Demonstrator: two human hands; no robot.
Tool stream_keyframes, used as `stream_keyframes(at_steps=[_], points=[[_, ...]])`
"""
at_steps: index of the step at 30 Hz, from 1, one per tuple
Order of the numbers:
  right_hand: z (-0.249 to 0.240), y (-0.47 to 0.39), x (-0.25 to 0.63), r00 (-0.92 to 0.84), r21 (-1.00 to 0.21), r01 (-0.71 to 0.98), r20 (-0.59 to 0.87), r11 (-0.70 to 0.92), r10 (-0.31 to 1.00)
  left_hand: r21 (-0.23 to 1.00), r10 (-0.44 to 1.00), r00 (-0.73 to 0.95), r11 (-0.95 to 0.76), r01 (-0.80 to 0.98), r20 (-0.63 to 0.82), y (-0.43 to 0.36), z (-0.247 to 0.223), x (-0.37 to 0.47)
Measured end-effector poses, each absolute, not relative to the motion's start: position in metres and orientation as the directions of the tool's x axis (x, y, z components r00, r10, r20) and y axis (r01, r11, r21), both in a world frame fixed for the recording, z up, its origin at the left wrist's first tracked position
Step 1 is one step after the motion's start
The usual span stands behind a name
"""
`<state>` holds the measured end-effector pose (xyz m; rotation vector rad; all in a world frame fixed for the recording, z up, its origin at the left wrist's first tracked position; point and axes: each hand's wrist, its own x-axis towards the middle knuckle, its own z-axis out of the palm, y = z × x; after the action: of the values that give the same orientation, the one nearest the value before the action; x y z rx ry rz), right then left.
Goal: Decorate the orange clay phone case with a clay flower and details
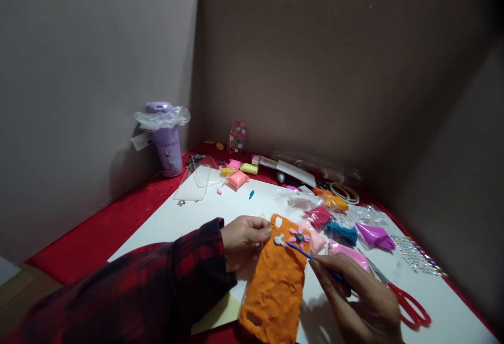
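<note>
An orange clay-covered phone case is tilted up in front of me, its camera cutout near the top left. My left hand grips its upper left edge between thumb and fingers. On the case sits a pink clay flower with a dark teal centre, and left of it a small pale blue clay piece. My right hand holds a thin blue modelling tool like a pen. The tool's tip is at the pale blue piece; whether it touches I cannot tell.
Red-handled scissors lie beside my right hand. Packets of clay, among them purple and teal, spread behind it, with a gem sticker sheet further right. Clear phone cases and a purple tumbler are at the back left.
</note>
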<state>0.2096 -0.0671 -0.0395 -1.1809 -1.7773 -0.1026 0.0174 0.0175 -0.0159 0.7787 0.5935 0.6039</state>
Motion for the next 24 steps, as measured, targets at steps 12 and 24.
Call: stream_keyframes(at_steps=[12, 24], points=[[-0.037, -0.068, 0.211, -0.128, -0.389, 0.723, 0.737, 0.571, 0.664, 0.758, 0.703, 0.662, 0.574, -0.311, -0.261, 0.023, -0.026, 0.019], [-0.037, -0.068, 0.210, -0.092, -0.403, 0.734, 0.738, 0.546, 0.669, 0.765, 0.684, 0.699, 0.560, -0.319, -0.210, 0.027, -0.036, 0.018]])
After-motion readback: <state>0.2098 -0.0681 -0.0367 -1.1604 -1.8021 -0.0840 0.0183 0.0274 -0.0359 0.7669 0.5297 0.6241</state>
